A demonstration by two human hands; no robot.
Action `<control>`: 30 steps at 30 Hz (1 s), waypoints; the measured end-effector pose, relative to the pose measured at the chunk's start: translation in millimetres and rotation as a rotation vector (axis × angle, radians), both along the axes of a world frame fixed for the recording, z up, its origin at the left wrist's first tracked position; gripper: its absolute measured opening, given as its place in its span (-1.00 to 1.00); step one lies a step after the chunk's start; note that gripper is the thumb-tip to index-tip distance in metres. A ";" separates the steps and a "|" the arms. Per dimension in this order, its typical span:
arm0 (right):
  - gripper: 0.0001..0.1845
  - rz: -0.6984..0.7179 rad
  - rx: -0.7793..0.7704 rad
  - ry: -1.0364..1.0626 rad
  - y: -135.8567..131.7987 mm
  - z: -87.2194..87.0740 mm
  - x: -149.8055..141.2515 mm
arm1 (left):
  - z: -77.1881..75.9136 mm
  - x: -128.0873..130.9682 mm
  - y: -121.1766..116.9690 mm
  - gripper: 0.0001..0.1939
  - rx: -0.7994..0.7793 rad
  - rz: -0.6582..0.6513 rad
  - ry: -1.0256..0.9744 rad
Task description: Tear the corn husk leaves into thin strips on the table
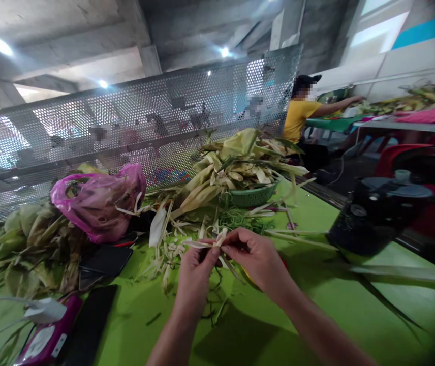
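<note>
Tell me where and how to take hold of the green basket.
Probably best by the near rim of the green basket, coming from the near side, above the green strands lying in front. That stretch of rim and wall shows bare, while corn husks heap over the top and hide the far rim. Keep it level, since the heap looks loose.

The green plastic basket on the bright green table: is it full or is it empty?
Full: pale leafy husks rise in a heap above the green plastic basket's rim.
</note>
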State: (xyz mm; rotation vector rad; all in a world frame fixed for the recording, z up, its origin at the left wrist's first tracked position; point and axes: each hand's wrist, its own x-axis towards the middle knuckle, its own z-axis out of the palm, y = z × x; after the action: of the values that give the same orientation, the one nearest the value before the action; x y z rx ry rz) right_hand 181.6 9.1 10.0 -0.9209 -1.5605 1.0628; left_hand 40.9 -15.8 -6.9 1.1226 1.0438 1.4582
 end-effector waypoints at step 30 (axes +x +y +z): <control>-0.79 0.088 -0.223 0.296 6.9 -3.6 -0.3 | -0.8 6.3 -0.1 -0.83 -0.045 -0.069 -0.078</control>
State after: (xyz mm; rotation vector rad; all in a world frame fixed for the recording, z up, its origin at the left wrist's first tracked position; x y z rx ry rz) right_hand 181.3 16.0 6.4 -0.8038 -1.2640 1.3897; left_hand 47.2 -15.9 -7.7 1.0521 0.9699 1.4059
